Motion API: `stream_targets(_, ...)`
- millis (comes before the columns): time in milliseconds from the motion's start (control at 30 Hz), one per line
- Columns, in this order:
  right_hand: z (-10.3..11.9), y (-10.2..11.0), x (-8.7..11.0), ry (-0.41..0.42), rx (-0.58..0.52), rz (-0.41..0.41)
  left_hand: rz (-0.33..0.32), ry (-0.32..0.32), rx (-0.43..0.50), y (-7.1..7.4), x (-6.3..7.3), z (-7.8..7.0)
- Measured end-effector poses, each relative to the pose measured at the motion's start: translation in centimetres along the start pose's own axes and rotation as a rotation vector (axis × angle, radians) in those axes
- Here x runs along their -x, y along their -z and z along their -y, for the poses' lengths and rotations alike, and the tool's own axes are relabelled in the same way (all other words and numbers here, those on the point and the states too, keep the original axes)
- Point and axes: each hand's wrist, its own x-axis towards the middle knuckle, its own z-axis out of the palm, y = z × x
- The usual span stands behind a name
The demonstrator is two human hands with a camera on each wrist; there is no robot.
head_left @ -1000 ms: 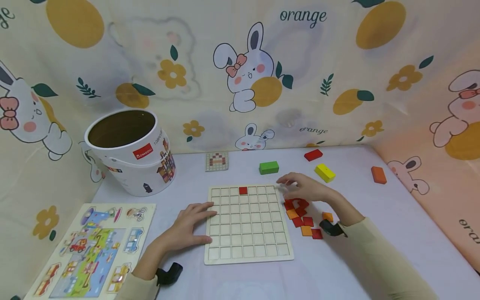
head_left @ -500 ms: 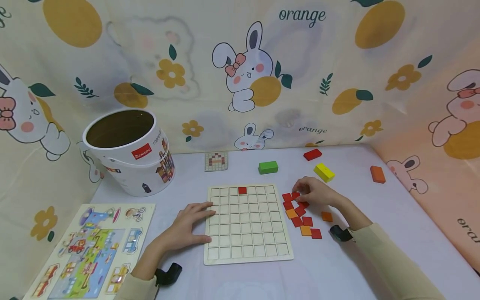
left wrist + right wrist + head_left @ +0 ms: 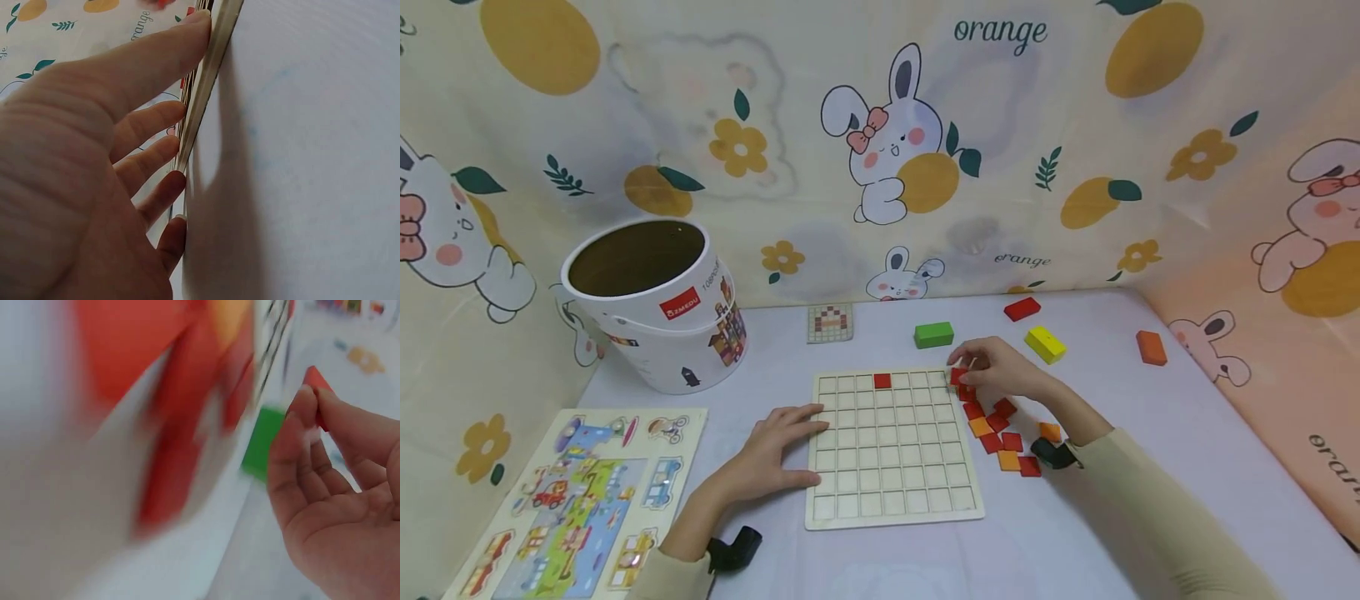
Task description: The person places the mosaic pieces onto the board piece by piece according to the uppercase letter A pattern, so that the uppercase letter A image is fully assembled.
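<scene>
My left hand point(image 3: 772, 454) lies along the left edge of a pale wooden grid board point(image 3: 891, 450), fingers spread and fingertips touching the rim. The left wrist view shows the same straight fingers point(image 3: 150, 128) against the board's side. A single red square sits in the board's top row. My right hand point(image 3: 1003, 371) is just past the board's upper right corner. Between thumb and fingertips it pinches a red square tile point(image 3: 316, 380), held above the table. Several loose red tiles point(image 3: 1011, 442) and a few orange tiles point(image 3: 1009, 461) lie right of the board.
Behind the board are a small pattern card point(image 3: 830, 323), a green block point(image 3: 933, 335), a yellow block point(image 3: 1045, 344), a red block point(image 3: 1022, 309) and an orange block point(image 3: 1151, 347). A white bucket point(image 3: 655, 342) stands back left. A picture puzzle point(image 3: 587, 500) lies front left.
My right hand went to the loose tiles, picked up a red tile, and moved left with it to the board's upper right corner. The left hand stays at the board's edge.
</scene>
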Motion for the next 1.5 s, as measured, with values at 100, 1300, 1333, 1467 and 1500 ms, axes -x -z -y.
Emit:
stream_targets(100,1.7,-1.9,-2.2,0.058,-0.052,0.034,0.002,0.003,0.004,0.1,0.0,0.0)
stream_targets(1300,6.4,-9.0,-7.3,0.123,0.208,0.049,0.010,0.011,0.016,0.3,0.0,0.2)
stream_targets(1333,6.3,-8.8,-7.0,0.128,0.190,0.042,0.011,0.012,0.016,0.3,0.0,0.1)
stream_targets(1467,5.7,-6.9,-5.3,0.141,0.098,0.008,0.010,0.014,0.021,0.3,0.0,0.0)
stream_targets(1500,5.5,-6.3,-4.7,0.138,0.077,0.004,0.010,0.015,0.021,0.3,0.0,0.0)
